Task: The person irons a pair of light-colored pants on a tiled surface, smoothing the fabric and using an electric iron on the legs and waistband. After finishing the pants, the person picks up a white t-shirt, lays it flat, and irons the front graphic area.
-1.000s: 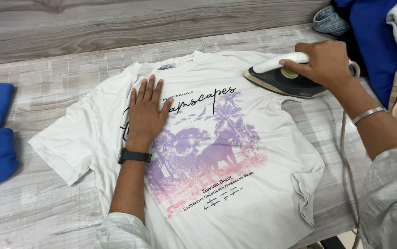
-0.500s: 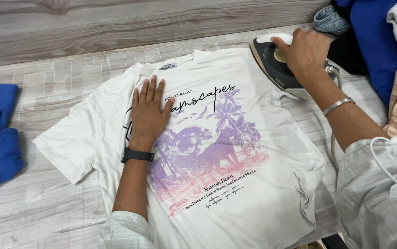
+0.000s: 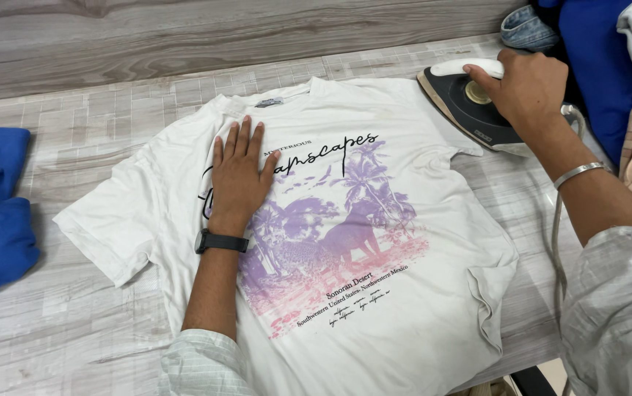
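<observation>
Pressing flat, fingers spread, the left hand [image 3: 239, 176] pins the white T-shirt [image 3: 404, 293] (purple print up) while the right hand [image 3: 525, 92] grips the iron [image 3: 466, 103] on its sleeve.

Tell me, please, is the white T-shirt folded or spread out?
Spread out: the T-shirt lies flat, print up, both sleeves extended.

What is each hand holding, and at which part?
Right hand holds the iron by its white handle. Left hand holds nothing; it lies flat on the white T-shirt.
</observation>
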